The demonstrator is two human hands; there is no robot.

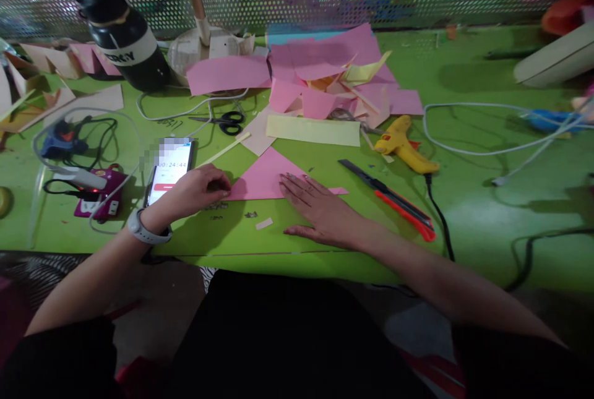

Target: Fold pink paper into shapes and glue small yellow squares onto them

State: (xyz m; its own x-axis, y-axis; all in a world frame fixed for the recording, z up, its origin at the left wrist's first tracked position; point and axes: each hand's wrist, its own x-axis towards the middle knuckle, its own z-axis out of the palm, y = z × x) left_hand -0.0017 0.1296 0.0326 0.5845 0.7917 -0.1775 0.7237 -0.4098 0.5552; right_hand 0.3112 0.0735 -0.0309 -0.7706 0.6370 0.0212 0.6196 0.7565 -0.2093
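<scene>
Near the middle of the front edge of the green bench (482,201), in the head view, a folded pink paper (260,179) lay flat as a triangle, its long side facing that edge and its peak toward the back. The left hand (204,185) had its fingers curled, their tips at the paper's left corner; I could not tell whether they pinched it or merely touched it. The right hand (320,207) was spread flat, palm down, fingers stretched over the paper's right part, gripping nothing. Between the hands, nearer the front edge, lay a small pale scrap (264,223). A phone (172,167) rested partly behind the left forearm. Right of the right hand lay a red-and-black cutter (390,201), with a yellow glue gun (406,145) behind it. Behind the triangle lay a pale yellow strip (313,130), and loose pink sheets (334,59) were heaped toward the back edge.
</scene>
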